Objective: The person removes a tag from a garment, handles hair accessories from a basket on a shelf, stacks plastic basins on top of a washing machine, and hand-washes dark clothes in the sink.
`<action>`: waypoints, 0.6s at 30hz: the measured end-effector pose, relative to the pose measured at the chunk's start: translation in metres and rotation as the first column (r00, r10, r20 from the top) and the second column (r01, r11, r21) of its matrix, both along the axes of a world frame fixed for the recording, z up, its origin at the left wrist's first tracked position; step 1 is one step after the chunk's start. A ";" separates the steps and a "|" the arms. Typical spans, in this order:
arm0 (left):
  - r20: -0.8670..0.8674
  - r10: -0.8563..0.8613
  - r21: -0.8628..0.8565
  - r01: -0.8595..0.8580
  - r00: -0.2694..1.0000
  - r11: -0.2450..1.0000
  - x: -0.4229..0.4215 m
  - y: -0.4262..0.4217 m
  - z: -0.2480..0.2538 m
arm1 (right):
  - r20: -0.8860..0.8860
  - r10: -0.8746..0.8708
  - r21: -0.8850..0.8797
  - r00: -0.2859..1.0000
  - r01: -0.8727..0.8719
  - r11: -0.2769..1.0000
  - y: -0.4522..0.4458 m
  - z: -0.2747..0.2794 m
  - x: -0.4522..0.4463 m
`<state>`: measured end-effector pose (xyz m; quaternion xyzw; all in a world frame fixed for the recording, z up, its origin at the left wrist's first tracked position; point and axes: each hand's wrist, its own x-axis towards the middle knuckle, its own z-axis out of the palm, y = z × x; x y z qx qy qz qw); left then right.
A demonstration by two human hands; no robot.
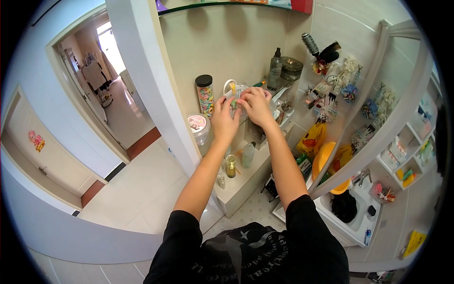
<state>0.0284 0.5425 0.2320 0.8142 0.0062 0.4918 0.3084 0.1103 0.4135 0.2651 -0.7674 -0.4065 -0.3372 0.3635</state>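
My left hand point(225, 119) and my right hand point(256, 107) meet over the upper shelf, fingertips bent together and almost touching. A small green item point(234, 102) shows between the fingers; it is too small to name. Just behind the fingers stands a white slatted basket point(240, 88), partly hidden by my hands. Left of my left hand are a black-lidded jar of colourful small pieces point(206, 98) and a clear tub with a pink label point(198, 124). To the right of my right hand lies a white tray point(282, 110) with small items.
A dark spray bottle point(275, 71) and a glass jar point(292, 69) stand at the back. Small bottles point(231, 166) sit on the lower ledge. Hairbrushes point(326, 53) and hair accessories hang on the right wall, above a yellow basin point(323, 158) and a sink point(326, 202).
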 end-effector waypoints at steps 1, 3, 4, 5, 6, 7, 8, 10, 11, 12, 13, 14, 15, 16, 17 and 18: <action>0.006 0.010 0.007 -0.010 1.000 1.000 0.001 -0.001 0.000 | 0.003 -0.002 -0.007 1.000 0.002 1.000 0.001 -0.001 0.001; 0.016 0.026 0.016 -0.026 1.000 1.000 0.002 -0.001 -0.002 | 0.009 -0.006 -0.020 1.000 0.006 1.000 0.001 -0.002 0.003; 0.021 0.034 0.020 -0.034 0.999 0.999 0.003 -0.002 -0.002 | 0.000 -0.009 -0.021 1.000 0.009 1.000 0.002 -0.002 0.004; 0.030 0.039 0.026 -0.040 0.999 0.999 0.003 -0.002 -0.003 | -0.008 -0.012 -0.023 1.000 0.012 1.000 0.003 -0.002 0.005; 0.038 0.045 0.032 -0.046 0.998 0.998 0.004 -0.003 -0.003 | -0.017 -0.014 -0.024 1.000 0.014 1.000 0.004 -0.002 0.005; 0.046 0.051 0.038 -0.053 0.998 0.998 0.004 -0.003 -0.003 | -0.023 -0.016 -0.026 1.000 0.016 1.000 0.005 -0.003 0.006; 0.044 0.056 0.040 -0.058 0.997 0.998 0.004 -0.003 -0.003 | -0.030 -0.018 -0.028 0.999 0.017 0.999 0.005 -0.002 0.007; 0.040 0.065 0.044 -0.067 0.997 0.997 0.003 -0.004 -0.004 | -0.068 -0.018 -0.046 0.997 0.015 0.999 0.006 -0.003 0.011; 0.036 0.070 0.051 -0.072 0.997 0.996 0.003 -0.003 -0.004 | -0.100 -0.015 -0.060 0.995 0.009 0.998 0.006 -0.003 0.013; 0.032 0.075 0.059 -0.077 0.997 0.995 0.002 -0.003 -0.004 | -0.131 -0.014 -0.074 0.991 0.004 0.997 0.006 -0.002 0.013; 0.030 0.080 0.068 -0.082 0.996 0.994 0.002 -0.003 -0.004 | -0.118 -0.012 -0.096 0.993 0.000 0.995 0.006 -0.001 0.013; 0.028 0.074 0.059 -0.076 0.997 0.995 0.003 -0.001 -0.003 | -0.105 -0.009 -0.118 0.994 -0.003 0.993 0.005 0.000 0.013; 0.025 0.068 0.050 -0.069 0.997 0.996 0.003 0.000 -0.003 | -0.093 -0.006 -0.140 0.996 -0.007 0.990 0.004 0.002 0.011; 0.020 0.061 0.041 -0.062 0.998 0.997 0.003 0.001 -0.003 | -0.070 0.014 -0.123 0.997 -0.023 0.992 0.002 0.003 0.010; 0.011 0.058 0.042 -0.059 0.998 0.997 0.003 0.001 -0.004 | -0.047 0.034 -0.107 0.998 -0.039 0.994 0.000 0.005 0.010; 0.004 0.056 0.043 -0.056 0.998 0.997 0.003 0.001 -0.005 | -0.021 0.054 -0.091 0.998 -0.056 0.994 -0.003 0.006 0.010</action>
